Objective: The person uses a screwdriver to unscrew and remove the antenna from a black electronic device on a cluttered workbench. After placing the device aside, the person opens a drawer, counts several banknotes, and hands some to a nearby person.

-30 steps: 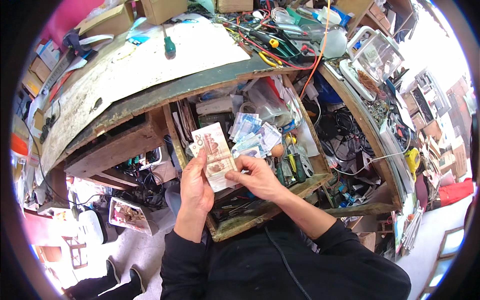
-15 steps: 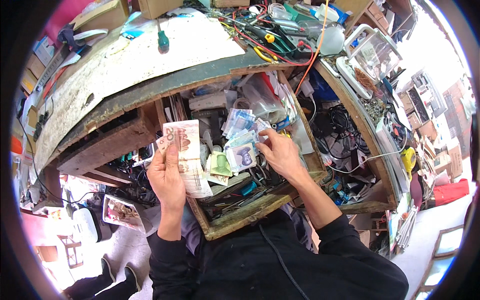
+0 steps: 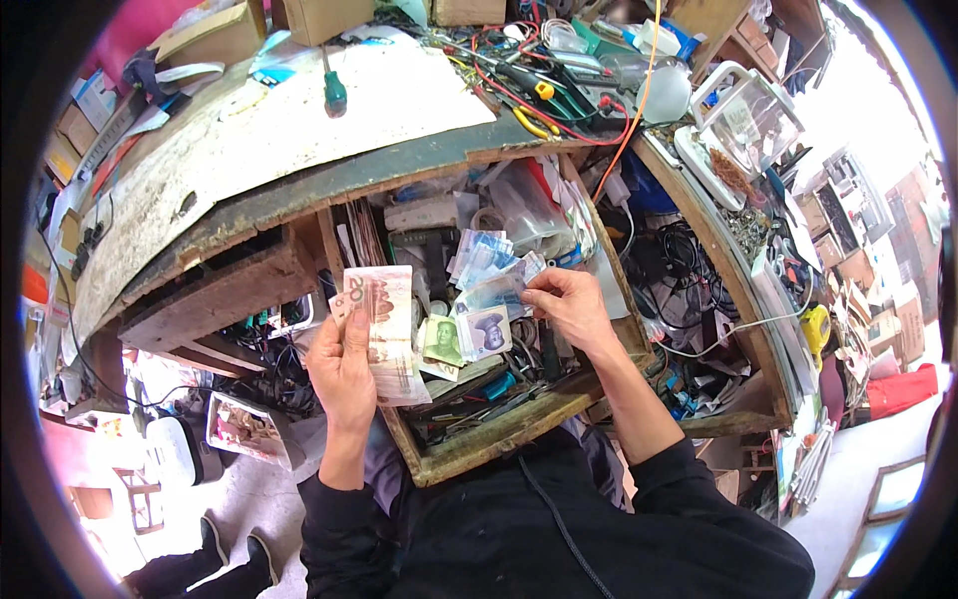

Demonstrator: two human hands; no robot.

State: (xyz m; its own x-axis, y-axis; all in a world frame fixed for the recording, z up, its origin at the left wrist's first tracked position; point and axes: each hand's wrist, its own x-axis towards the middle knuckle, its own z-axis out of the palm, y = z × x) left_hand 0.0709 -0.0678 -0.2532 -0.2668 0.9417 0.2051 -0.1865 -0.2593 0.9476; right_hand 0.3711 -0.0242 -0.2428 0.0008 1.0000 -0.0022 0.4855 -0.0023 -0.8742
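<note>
While the left grip (image 3: pixel 344 371) pinches brown banknotes (image 3: pixel 392 334) edgewise, the right grip (image 3: pixel 577 313) — apparently — nips blue ones (image 3: pixel 496 291).

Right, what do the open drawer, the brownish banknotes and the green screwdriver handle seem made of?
Open drawer: wood, rough and worn, from its stained, uneven front edge. Brownish banknotes: probably paper, matte, being thin printed sheets. Green screwdriver handle: likely smooth plastic, by its even colour.

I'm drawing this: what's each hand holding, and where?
Left hand: brownish banknotes, by the left edge. Right hand: bluish banknote, pinched by its right end.
</note>
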